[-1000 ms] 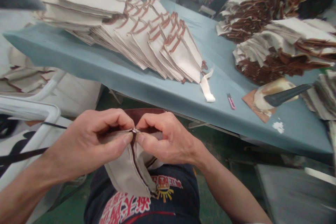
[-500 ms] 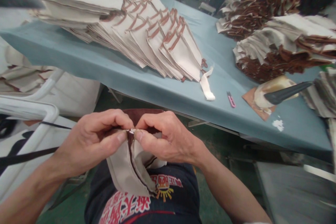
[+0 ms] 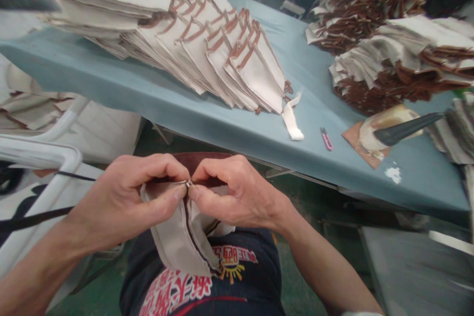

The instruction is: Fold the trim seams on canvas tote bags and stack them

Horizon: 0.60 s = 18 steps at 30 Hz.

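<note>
Over my lap I hold a beige canvas pouch (image 3: pixel 181 242) with a dark brown zipper running down its edge. My left hand (image 3: pixel 129 197) pinches the top of the fabric on the left. My right hand (image 3: pixel 229 192) pinches it on the right. Thumbs and forefingers of both hands meet at a small metal zipper slider (image 3: pixel 188 183). Both hands are closed. The pouch hangs down against my dark printed shirt (image 3: pixel 222 281).
A blue-grey table (image 3: pixel 222 123) stands ahead. On it lie a fanned stack of beige pouches (image 3: pixel 222 54), heaps of pouches with brown zippers (image 3: pixel 388 49), a white strip (image 3: pixel 291 121), a pink cutter (image 3: pixel 326 139) and a brown card (image 3: pixel 366 145). A white metal frame (image 3: pixel 40 158) is at left.
My hands stay in nearly the same place, with small shifts of the fingers at the zipper slider. The pouch edge by my left thumb has spread slightly.
</note>
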### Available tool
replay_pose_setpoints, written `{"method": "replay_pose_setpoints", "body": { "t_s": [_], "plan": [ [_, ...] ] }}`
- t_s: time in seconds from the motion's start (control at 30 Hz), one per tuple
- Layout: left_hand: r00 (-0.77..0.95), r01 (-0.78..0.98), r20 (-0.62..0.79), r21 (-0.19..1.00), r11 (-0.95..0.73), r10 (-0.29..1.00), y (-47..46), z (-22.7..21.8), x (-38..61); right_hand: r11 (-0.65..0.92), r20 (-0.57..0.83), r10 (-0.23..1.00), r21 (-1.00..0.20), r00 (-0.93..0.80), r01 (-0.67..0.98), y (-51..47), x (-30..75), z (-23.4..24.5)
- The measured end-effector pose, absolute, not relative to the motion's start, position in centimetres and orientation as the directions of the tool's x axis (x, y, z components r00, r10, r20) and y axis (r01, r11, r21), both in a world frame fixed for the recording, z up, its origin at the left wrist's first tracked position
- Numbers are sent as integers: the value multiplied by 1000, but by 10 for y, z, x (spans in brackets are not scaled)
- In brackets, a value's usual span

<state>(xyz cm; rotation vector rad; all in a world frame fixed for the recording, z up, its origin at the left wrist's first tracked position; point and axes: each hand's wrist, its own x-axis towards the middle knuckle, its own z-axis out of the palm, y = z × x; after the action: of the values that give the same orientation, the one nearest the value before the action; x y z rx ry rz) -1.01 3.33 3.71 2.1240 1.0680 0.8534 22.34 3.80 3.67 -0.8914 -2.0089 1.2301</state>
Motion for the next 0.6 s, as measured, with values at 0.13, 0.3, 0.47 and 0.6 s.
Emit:
{"method": "replay_pose_setpoints", "body": {
  "t_s": [0.13,0.3,0.47,0.6],
  "plan": [
    [503,508,365,609,-610,783,39,57,-2,374,174,796,-894,-580,246,37,224,38],
    [573,509,392,519,-687,720,45,69,0,441,204,797,-839,-568,318,36,222,36],
    [612,515,326,527,-676,721,49,67,-6,442,164,803,-809,-573,388,35,221,36],
    [603,528,318,528,-665,732,49,63,-12,434,153,803,-813,-575,389,35,218,36]
  ]
}}
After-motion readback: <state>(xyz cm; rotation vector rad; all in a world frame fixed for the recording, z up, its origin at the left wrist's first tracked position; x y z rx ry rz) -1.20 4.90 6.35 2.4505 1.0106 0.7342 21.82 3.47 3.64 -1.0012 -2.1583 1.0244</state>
